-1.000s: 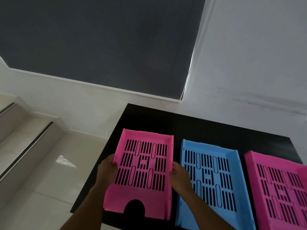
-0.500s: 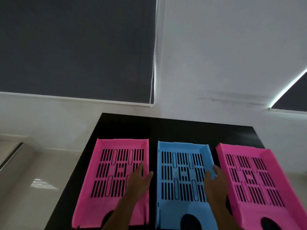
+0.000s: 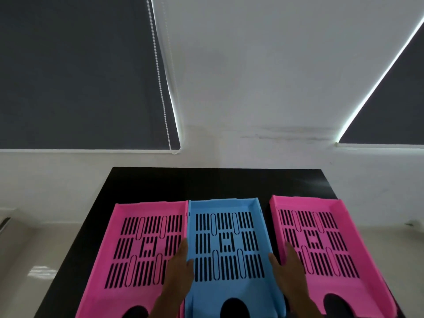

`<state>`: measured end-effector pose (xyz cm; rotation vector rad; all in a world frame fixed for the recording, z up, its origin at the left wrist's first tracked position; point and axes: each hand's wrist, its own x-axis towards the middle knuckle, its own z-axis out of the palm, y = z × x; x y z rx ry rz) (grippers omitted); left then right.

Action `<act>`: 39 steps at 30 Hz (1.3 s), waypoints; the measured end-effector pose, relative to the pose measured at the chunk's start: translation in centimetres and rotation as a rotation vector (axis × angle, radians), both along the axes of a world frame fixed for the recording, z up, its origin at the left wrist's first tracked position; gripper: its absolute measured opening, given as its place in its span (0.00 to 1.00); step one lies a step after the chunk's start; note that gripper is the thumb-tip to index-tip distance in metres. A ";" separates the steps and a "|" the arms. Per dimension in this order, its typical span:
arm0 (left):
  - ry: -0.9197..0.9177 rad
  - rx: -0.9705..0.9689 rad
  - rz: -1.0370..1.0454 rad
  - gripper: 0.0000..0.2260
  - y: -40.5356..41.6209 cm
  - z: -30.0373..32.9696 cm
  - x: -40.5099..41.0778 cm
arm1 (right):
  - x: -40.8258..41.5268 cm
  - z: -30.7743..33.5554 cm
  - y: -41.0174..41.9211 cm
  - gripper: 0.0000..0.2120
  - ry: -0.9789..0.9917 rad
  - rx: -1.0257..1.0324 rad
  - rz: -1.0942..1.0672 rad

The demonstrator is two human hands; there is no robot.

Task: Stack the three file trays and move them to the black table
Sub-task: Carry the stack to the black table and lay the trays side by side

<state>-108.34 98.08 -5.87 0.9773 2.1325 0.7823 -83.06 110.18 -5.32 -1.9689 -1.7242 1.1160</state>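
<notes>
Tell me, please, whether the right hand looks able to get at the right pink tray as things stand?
Probably yes: the right hand sits between the blue tray and the right pink tray, with nothing between.

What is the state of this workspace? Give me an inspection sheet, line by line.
Surface: glossy black table, far part bare.
Job's things: left pink slotted plastic file tray, blue slotted plastic file tray, right pink slotted plastic file tray, side by side, unstacked.
Clutter: nothing seen.
Hands: left hand and right hand at the blue tray's side walls.
Cables: white bead cord on the blind.
Surroundings: white wall, dark roller blinds.
</notes>
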 end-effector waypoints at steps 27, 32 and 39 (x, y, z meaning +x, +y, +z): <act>-0.018 -0.019 0.059 0.29 5.0 2.1 0.1 | -1.1 -2.0 4.5 0.04 -0.052 0.065 0.101; -0.005 -0.035 0.039 0.30 7.6 1.1 -1.2 | -2.1 -2.1 6.5 0.05 -0.044 0.053 0.083; -0.039 -0.020 0.040 0.30 10.9 0.4 -2.9 | -3.6 -1.7 9.5 0.10 -0.078 0.047 0.086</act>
